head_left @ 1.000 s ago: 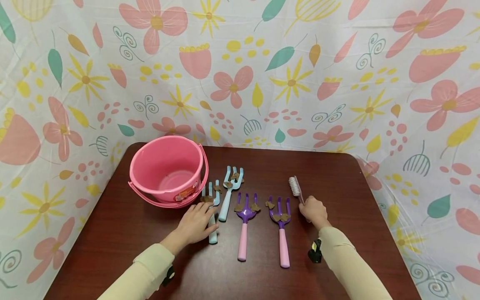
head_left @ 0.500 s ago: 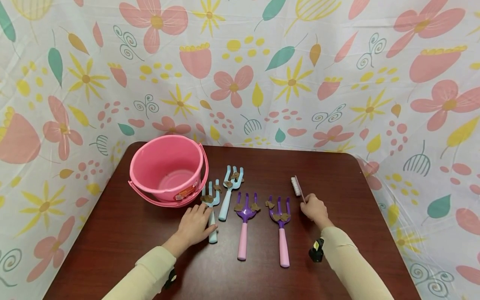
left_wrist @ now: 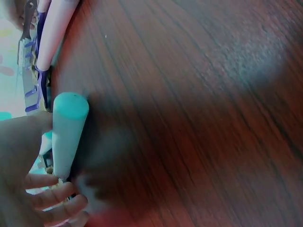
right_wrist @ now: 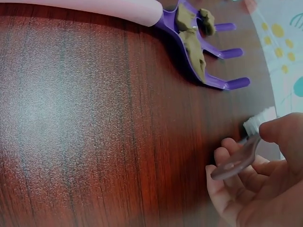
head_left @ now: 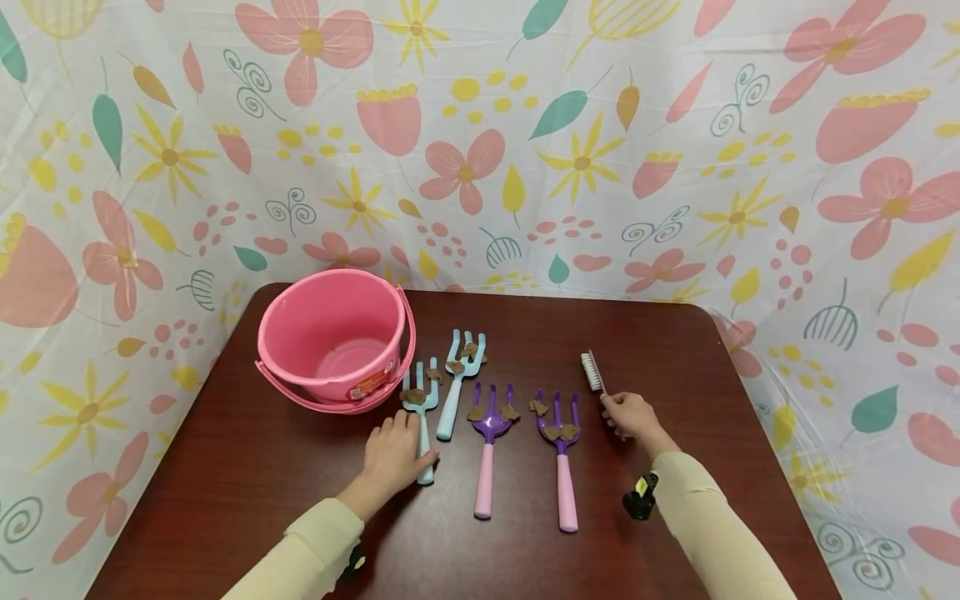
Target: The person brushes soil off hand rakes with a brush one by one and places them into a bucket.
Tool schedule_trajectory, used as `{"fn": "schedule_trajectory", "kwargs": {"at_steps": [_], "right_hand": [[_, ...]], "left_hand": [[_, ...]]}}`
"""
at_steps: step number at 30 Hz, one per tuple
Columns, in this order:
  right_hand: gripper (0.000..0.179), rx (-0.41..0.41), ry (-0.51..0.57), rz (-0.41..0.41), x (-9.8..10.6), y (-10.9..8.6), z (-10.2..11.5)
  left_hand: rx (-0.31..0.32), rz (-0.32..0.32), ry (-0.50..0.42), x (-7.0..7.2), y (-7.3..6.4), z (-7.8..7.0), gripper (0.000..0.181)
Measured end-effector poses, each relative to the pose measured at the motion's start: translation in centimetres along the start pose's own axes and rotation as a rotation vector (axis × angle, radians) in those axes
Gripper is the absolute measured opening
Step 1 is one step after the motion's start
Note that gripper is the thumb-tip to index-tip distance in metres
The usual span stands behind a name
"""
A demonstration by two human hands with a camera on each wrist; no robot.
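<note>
My right hand (head_left: 632, 417) pinches the grey handle of a scrub brush (right_wrist: 239, 163) between thumb and fingers, its white bristles facing left. My left hand (head_left: 392, 454) lies over the handle of the nearer light blue hand fork (left_wrist: 68, 135), thumb on one side and loosely spread fingers on the other. Brown clay-like lumps (head_left: 412, 396) stick to this fork's tines. Beside it lies a second light blue fork (head_left: 452, 408), also soiled. Two purple forks with pink handles, the left one (head_left: 485, 479) and the right one (head_left: 567, 492), carry similar brown lumps.
A pink bucket (head_left: 281, 358) with its handle down stands at the back left, close to the blue forks. Bare dark wood tabletop (head_left: 645, 333) shows around the brush. A flower-patterned cloth (head_left: 480, 225) hangs behind the table and along both sides.
The left hand has slid slightly back along the blue fork's handle, toward the person. The brush has shifted slightly in the right hand, which has turned so more of its fingers show underneath.
</note>
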State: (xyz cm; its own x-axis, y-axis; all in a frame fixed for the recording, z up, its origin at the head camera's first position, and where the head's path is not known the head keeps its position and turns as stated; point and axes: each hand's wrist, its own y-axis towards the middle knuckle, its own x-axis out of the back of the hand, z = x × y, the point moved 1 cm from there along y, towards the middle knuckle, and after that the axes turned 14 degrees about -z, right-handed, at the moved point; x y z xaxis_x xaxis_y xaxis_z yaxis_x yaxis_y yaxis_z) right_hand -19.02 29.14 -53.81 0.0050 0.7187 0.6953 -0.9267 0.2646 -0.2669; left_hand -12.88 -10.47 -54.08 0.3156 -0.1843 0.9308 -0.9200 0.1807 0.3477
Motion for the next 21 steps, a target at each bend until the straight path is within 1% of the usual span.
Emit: {"fn": "schedule_trajectory", "kwargs": {"at_steps": [1, 5, 7, 8, 11, 15, 21], "right_hand": [[0.043, -0.009, 0.019, 0.005, 0.0, -0.1, 0.1], [0.041, -0.022, 0.070, 0.022, 0.2, -0.3, 0.3], [0.039, -0.031, 0.086, 0.027, 0.2, -0.4, 0.4], [0.039, -0.032, 0.093, 0.030, 0.2, -0.4, 0.5], [0.039, -0.030, 0.110, 0.046, 0.3, -0.6, 0.6], [0.039, -0.035, 0.115, 0.059, 0.4, -0.9, 0.7], [0.035, -0.067, 0.126, 0.062, 0.3, -0.8, 0.6]], "left_hand": [[0.033, 0.021, -0.019, 0.0, 0.0, -0.1, 0.063], [0.206, 0.114, -0.122, 0.1, 0.3, -0.3, 0.059], [0.274, 0.142, -0.144, 0.2, 0.4, -0.2, 0.057], [0.296, 0.149, -0.148, 0.2, 0.4, -0.2, 0.055], [0.319, 0.161, -0.125, 0.3, 0.5, -0.1, 0.049], [0.327, 0.164, -0.103, 0.2, 0.4, 0.2, 0.043], [0.345, 0.130, -0.146, 0.3, 0.6, 1.0, 0.034]]}}
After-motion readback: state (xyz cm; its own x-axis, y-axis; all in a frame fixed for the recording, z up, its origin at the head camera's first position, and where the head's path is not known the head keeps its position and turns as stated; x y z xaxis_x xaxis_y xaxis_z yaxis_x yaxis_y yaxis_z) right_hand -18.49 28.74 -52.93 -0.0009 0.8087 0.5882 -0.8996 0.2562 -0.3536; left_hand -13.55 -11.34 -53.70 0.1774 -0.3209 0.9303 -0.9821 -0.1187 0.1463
